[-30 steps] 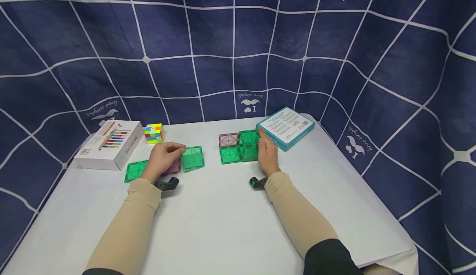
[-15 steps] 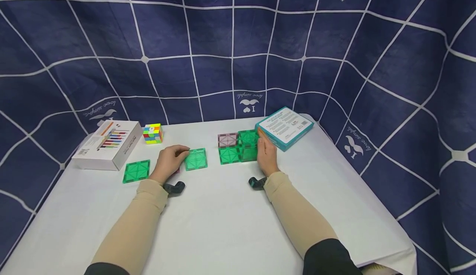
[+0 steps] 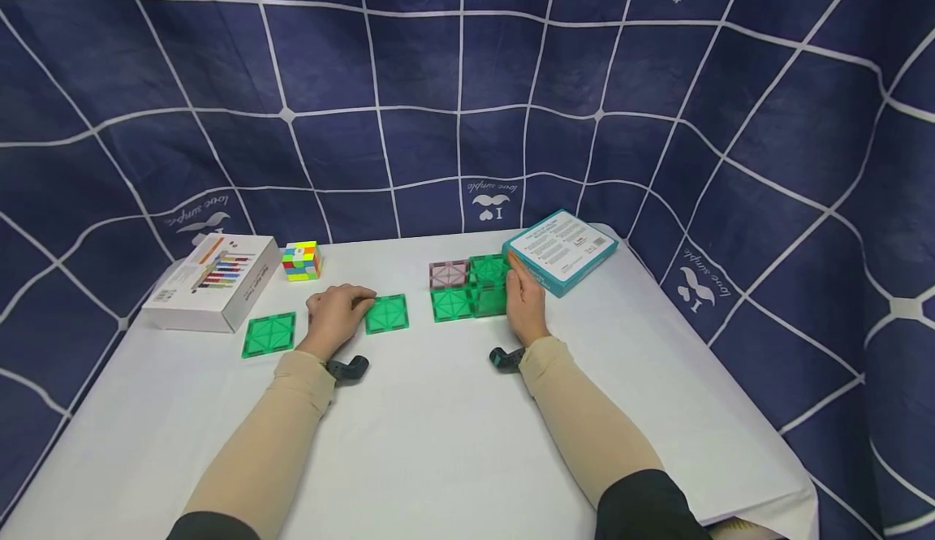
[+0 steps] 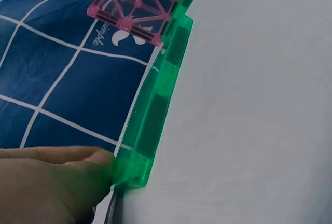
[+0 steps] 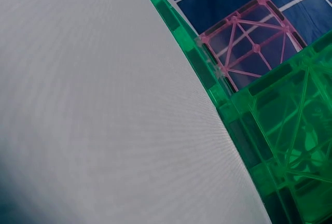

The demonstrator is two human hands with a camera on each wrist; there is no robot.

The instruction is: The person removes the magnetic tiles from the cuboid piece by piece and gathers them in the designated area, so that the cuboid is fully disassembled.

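Note:
My left hand [image 3: 334,318] pinches the near end of a clear green square magnetic tile [image 3: 385,314]; in the left wrist view the fingertips [image 4: 101,164] grip the corner of that tile [image 4: 155,107]. The tile lies low over the table, left of and apart from a built group of tiles. That group has a green box-like part [image 3: 488,287], a flat green tile [image 3: 451,304] and a pink tile [image 3: 449,274]. With fingers mostly straight, my right hand [image 3: 526,304] rests against the right side of the green box; the hand is out of the right wrist view.
Another green tile [image 3: 269,334] lies flat to the left. Behind stand a white box [image 3: 215,282] and a colourful puzzle cube [image 3: 302,261]. A teal-edged box [image 3: 562,252] lies right of the build, near the table's [image 3: 438,426] back edge. A blue curtain [image 3: 416,142] hangs behind.
My left hand has moved slightly right with the green tile, which has come down flatter to the table. A pink tile beside the hand is now hidden. The right hand stays put.

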